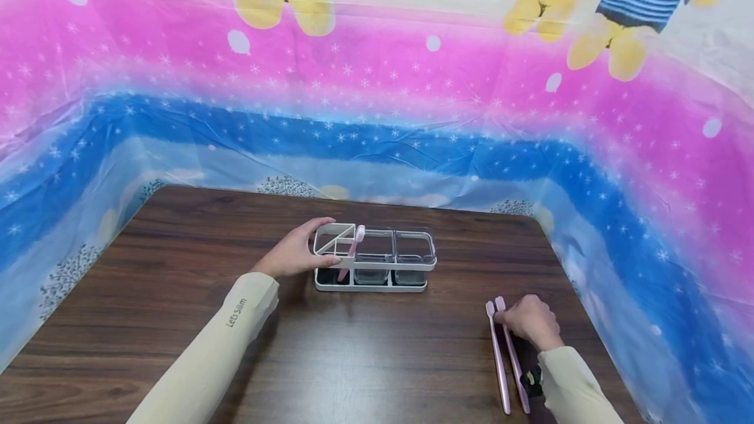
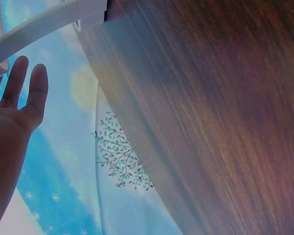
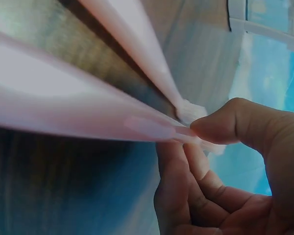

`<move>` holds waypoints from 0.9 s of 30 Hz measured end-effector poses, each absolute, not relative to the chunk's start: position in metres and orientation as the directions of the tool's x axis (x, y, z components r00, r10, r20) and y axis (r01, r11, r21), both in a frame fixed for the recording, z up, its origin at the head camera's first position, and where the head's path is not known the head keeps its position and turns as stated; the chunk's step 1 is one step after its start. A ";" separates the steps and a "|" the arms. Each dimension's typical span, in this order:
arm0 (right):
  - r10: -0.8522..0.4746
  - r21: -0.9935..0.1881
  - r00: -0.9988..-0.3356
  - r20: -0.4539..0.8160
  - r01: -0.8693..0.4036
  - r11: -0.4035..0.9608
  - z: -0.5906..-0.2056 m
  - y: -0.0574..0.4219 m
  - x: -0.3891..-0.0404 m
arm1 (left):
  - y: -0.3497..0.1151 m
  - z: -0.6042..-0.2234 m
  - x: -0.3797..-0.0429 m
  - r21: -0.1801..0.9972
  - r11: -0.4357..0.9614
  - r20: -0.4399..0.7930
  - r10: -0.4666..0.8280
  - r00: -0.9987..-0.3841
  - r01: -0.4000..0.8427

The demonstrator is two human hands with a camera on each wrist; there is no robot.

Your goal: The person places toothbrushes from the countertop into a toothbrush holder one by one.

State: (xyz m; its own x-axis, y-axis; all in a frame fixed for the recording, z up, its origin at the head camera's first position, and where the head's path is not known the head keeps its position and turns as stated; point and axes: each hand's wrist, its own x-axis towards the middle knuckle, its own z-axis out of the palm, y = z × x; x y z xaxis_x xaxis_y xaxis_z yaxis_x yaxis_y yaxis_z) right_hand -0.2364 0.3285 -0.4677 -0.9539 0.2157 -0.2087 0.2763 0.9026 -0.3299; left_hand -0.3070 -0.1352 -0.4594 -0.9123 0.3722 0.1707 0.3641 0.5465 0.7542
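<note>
A white toothbrush holder (image 1: 389, 265) with clear cups stands at the middle of the table. My left hand (image 1: 291, 250) grips its left end, thumb at the front and fingers behind. In the left wrist view, a white bar of the holder crosses above two extended fingers (image 2: 37, 90). One pink toothbrush (image 1: 358, 237) leans upright in the holder's left section. At the right of the table, my right hand (image 1: 535, 320) pinches a pink toothbrush (image 1: 516, 368) near its head, between thumb and fingers. Beside it lies another pink toothbrush (image 1: 499, 365), apart from the hand.
The dark wooden table (image 1: 377, 358) reaches back to a patterned cloth (image 1: 377, 142) hung around its far and side edges. A dark band with a small ornament (image 1: 532, 379) sits at my right wrist.
</note>
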 end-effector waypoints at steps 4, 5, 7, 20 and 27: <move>0.182 -0.352 -0.970 -0.163 0.230 0.907 -0.459 0.329 -0.238 | -0.136 -0.460 -0.308 0.754 0.543 0.172 0.378 -0.910 0.369; 0.176 -0.361 -0.973 -0.151 0.220 0.906 -0.456 0.329 -0.239 | -0.136 -0.460 -0.308 0.754 0.544 0.172 0.378 -0.910 0.369; 0.170 -0.385 -0.978 -0.121 0.204 0.900 -0.448 0.327 -0.240 | -0.136 -0.460 -0.308 0.753 0.544 0.172 0.379 -0.909 0.369; 0.101 -0.512 -0.981 0.168 0.000 0.859 -0.385 0.291 -0.243 | -0.135 -0.461 -0.308 0.743 0.558 0.175 0.372 -0.912 0.370; 0.063 -0.547 -0.949 0.310 -0.124 0.828 -0.368 0.268 -0.241 | -0.135 -0.461 -0.307 0.741 0.562 0.176 0.365 -0.914 0.367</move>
